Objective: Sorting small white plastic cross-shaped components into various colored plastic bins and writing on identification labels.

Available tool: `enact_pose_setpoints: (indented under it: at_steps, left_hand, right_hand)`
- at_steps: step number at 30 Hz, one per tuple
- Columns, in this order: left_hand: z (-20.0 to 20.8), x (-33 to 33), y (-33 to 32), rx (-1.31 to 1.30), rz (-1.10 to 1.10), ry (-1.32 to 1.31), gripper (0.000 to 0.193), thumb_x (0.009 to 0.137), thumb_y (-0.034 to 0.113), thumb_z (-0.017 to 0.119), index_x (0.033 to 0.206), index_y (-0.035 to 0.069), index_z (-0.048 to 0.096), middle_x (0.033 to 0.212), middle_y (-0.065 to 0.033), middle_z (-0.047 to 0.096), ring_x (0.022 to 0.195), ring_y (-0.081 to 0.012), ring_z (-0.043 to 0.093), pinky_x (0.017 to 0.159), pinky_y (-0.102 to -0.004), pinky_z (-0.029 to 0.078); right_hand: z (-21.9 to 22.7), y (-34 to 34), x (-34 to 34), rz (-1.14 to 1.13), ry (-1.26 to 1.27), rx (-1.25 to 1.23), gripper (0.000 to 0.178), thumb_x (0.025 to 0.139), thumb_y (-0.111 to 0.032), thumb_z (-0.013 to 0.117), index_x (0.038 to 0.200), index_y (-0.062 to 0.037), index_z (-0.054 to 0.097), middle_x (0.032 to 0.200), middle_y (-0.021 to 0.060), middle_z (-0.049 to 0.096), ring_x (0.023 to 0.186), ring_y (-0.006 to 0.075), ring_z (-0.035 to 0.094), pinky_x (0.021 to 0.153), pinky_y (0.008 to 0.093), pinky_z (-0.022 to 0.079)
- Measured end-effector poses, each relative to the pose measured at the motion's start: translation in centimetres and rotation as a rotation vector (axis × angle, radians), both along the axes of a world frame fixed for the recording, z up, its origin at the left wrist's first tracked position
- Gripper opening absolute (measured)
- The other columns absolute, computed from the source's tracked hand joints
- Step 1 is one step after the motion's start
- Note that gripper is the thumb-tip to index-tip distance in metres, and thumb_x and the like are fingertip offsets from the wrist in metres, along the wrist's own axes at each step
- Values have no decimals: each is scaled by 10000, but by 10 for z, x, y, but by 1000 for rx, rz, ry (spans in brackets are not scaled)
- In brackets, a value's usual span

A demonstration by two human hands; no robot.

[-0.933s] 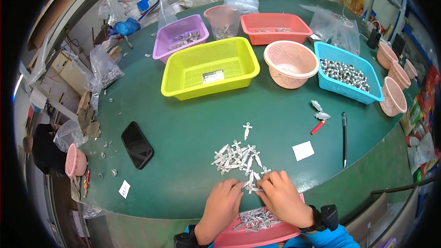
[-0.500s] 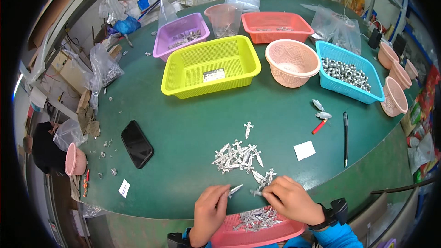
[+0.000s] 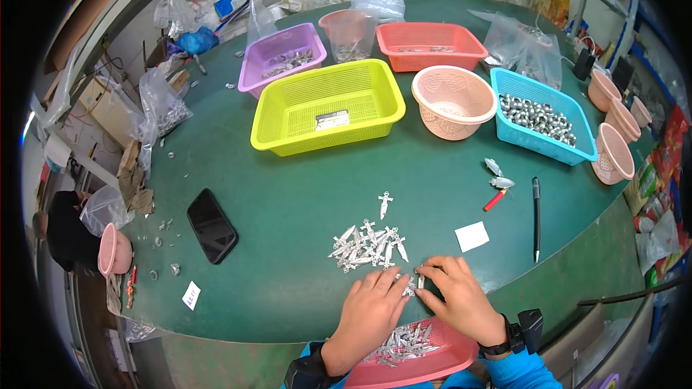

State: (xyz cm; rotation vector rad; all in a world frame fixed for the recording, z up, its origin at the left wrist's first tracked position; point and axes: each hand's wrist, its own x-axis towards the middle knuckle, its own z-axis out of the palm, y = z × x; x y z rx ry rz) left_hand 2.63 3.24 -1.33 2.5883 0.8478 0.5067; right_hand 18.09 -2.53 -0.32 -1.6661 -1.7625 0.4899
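Observation:
Small silver dagger-shaped metal pieces [image 3: 366,245] lie in a loose pile on the green table [image 3: 288,209], with one piece [image 3: 385,205] apart above it. Just below the pile my two hands meet at the fingertips. My left hand [image 3: 369,311], palm down, has its fingers closed at a silver piece [image 3: 410,289], partly hidden under them. Between the thumb and fingers of my right hand [image 3: 461,297] a narrow silver piece [image 3: 421,281] is pinched. Under my wrists, a pink basket [image 3: 425,374] holds many more such pieces.
Lime-green [image 3: 288,145], purple [image 3: 249,79], red [image 3: 432,61] and blue baskets [image 3: 548,151] stand at the back, with a round peach basket [image 3: 454,122]. A black phone [image 3: 212,226] lies left; a white paper [image 3: 472,236], a pen [image 3: 536,220] and a red stick [image 3: 495,200] lie right.
My left hand has moved right and up from beside the pink basket, carrying its dagger-shaped piece to the pieces by my right hand. My right hand has shifted slightly up.

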Motion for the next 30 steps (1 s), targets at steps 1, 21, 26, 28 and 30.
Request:
enact_pose_setpoints:
  at_steps: [1,21,26,28,30]
  left_hand:
    - [-1,-2,-1,8,2,8,325,690,164,582,991,58,516,994,-79,482,891,-236,459,705,-330,380]
    - [9,-29,-15,-18,-41,120,339,689,189,586,989,44,519,1067,-70,488,909,-230,459,688,-304,357]
    - [18,-49,-23,-212,-122,-30,291,699,168,576,973,77,535,984,-57,528,856,-212,497,710,-307,364]
    - [16,-36,-7,-149,-44,-19,301,714,181,564,990,68,521,1010,-70,509,904,-217,476,738,-318,368]
    - [15,-19,10,33,210,25,353,679,151,587,995,21,499,1067,-110,465,956,-268,445,747,-342,365]
  right_hand:
    - [1,-2,1,-4,-1,1,283,673,-85,588,931,7,517,940,125,453,827,283,430,716,332,381]
    - [-5,-24,9,102,104,-92,250,655,-38,563,902,-16,528,956,111,478,862,265,470,748,326,387]
    - [9,-18,5,321,263,-144,264,676,-45,545,938,-27,517,990,116,471,867,280,460,754,338,382]
    - [6,3,0,241,206,-52,284,686,-51,533,968,-34,504,994,121,464,875,295,446,744,344,382]
    - [5,28,-15,-4,74,125,306,690,-68,531,992,-37,493,1014,118,457,913,294,422,750,351,380]
